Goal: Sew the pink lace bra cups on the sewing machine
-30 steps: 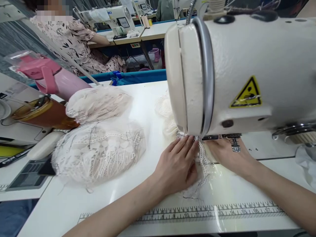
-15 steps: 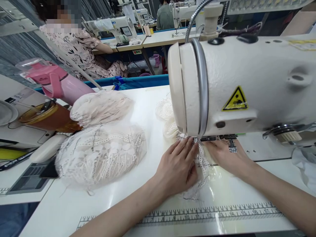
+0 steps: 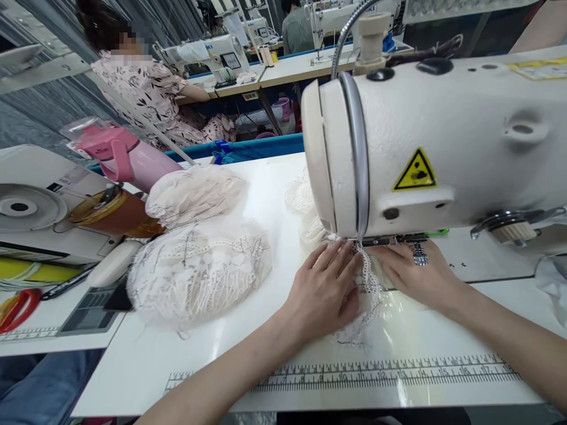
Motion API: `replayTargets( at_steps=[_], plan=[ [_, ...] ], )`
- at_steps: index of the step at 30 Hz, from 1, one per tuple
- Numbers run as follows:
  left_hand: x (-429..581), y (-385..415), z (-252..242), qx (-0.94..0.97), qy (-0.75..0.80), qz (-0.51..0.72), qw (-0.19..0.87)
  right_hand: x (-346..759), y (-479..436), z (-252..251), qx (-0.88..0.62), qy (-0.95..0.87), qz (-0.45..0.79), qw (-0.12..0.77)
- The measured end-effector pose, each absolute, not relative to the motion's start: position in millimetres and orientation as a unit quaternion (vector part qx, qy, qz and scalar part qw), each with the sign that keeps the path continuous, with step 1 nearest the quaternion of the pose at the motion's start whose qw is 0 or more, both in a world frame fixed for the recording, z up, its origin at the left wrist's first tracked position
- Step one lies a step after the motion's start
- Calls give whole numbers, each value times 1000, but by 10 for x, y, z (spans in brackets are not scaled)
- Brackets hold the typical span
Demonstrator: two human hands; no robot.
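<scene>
A strip of off-white lace trim [image 3: 368, 283] runs from under the head of a white sewing machine [image 3: 465, 130] down over the table. My left hand [image 3: 325, 289] lies palm down on the lace just left of the needle area, its fingers stretched out. On the other side of the lace, my right hand [image 3: 419, 268] reaches in under the machine arm. Its fingertips are hidden behind the metal parts there, so their grip is unclear. More gathered lace [image 3: 313, 227] lies behind the left fingers, partly covered by the machine head.
Left of my hands sit a large lace bundle [image 3: 199, 274] and a smaller pale one [image 3: 197, 195]. Beyond are a pink bottle [image 3: 142, 162], a brown cup [image 3: 110, 212] and red-handled scissors [image 3: 20, 310]. A printed ruler [image 3: 354, 375] runs along the front edge. A person in patterned clothing [image 3: 137, 88] sits behind.
The view has shifted left, bringing the red-handled scissors into sight. Both hands stay at the needle area with almost the same pose.
</scene>
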State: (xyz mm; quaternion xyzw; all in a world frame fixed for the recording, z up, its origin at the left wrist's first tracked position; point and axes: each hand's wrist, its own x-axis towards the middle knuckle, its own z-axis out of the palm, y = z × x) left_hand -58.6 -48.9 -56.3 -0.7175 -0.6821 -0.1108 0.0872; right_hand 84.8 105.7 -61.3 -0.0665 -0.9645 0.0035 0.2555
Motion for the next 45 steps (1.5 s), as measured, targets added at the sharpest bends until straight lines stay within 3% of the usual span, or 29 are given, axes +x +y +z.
replayTargets(
  at_steps=[3,8,11,13,16,20,24,27,31,36,45],
  plan=[
    [-561,-599,-430,-763,-623,-125,115,858,1089,-589,11,-963,47,266],
    [-550,-902,-393,-877,-436,-77,186,862,1162,-624,107,-947,240,185],
    [-519,-1033,-460,-869,-453,-52,191,873,1185,-628,105,-944,274,151],
    [-497,-1059,-446,-829,-527,-113,151,888,1186,-614,102,-946,277,133],
    [-507,-997,-288,-703,-675,-221,10,906,1177,-589,97,-949,280,107],
    [-596,-782,-105,-675,-706,-192,-99,901,1182,-583,123,-945,271,136],
    [-630,-579,-288,-771,-624,-123,-24,900,1202,-562,137,-935,289,155],
    [-594,-524,-495,-772,-610,-159,84,907,1185,-530,118,-942,270,158],
    [-550,-552,-589,-742,-629,-207,104,901,1133,-531,92,-962,183,183],
    [-569,-589,-569,-737,-630,-177,168,885,1114,-562,132,-949,164,236],
    [-603,-595,-637,-759,-614,-205,76,884,1154,-620,124,-949,155,244]
  ],
)
